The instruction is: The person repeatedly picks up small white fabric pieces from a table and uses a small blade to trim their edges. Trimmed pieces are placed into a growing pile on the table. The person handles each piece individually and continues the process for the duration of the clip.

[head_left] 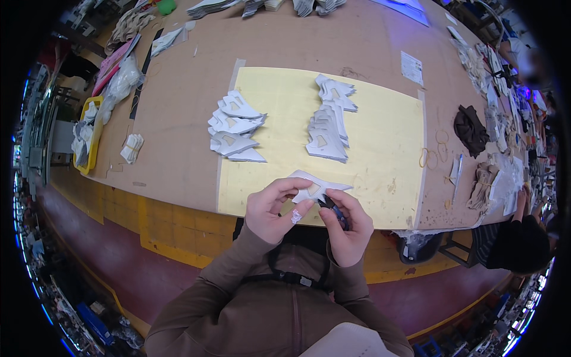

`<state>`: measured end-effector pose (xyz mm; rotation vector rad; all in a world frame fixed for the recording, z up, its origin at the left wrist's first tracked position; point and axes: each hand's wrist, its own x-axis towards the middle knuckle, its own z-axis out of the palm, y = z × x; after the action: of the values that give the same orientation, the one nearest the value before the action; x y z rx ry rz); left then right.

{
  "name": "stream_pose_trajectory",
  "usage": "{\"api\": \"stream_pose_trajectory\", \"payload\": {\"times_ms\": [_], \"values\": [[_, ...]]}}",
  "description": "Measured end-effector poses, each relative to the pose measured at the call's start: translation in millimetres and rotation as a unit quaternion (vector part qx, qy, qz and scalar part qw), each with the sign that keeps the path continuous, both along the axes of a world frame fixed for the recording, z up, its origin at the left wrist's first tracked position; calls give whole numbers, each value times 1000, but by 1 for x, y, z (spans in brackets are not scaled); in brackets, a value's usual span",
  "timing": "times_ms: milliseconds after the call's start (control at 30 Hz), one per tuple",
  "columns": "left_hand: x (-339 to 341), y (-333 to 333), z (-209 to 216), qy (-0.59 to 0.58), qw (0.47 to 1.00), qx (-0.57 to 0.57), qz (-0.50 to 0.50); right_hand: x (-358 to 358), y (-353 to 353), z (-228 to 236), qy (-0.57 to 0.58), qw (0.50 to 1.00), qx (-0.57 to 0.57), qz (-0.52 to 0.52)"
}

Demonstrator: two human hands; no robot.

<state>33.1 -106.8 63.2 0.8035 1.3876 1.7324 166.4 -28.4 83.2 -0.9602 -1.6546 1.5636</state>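
Note:
Above the table's near edge I hold a white cut piece (305,194) with a beige patch on it and a pointed right end. My left hand (272,209) is closed on its left side, fingers on top and thumb below; a pale wrapping or ring shows on one finger. My right hand (350,229) is closed round a small dark-and-blue tool (337,214), its kind mostly hidden by the fingers, and its fingertips touch the piece's right side. Beyond my hands lie a left stack (236,122) and a right stack (327,128) of similar white pieces, fanned out and overlapping.
A yellow sheet (285,95) is taped to the brown table (178,119). At left are a tied white bundle (132,149) and a yellow basket (92,146). Rubber bands (428,157), a pen (457,178) and dark cloth (470,131) lie at right. Another person (517,244) is at the right edge.

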Motion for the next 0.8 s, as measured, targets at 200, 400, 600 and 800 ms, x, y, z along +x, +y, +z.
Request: {"api": "stream_pose_trajectory", "payload": {"times_ms": [200,400,600,800], "values": [[-2,1,-1,31,999,4,-7,-2,0,-10,4,1000,12,-6],[1,-3,-1,40,999,0,0,-2,-8,-14,23,999,-18,-22],[-7,-5,-8,45,997,-9,59,4,-7,-19,93,989,-84,-77],[-67,-8,-36,113,976,-85,167,27,13,-37,88,987,-79,-107]]}}
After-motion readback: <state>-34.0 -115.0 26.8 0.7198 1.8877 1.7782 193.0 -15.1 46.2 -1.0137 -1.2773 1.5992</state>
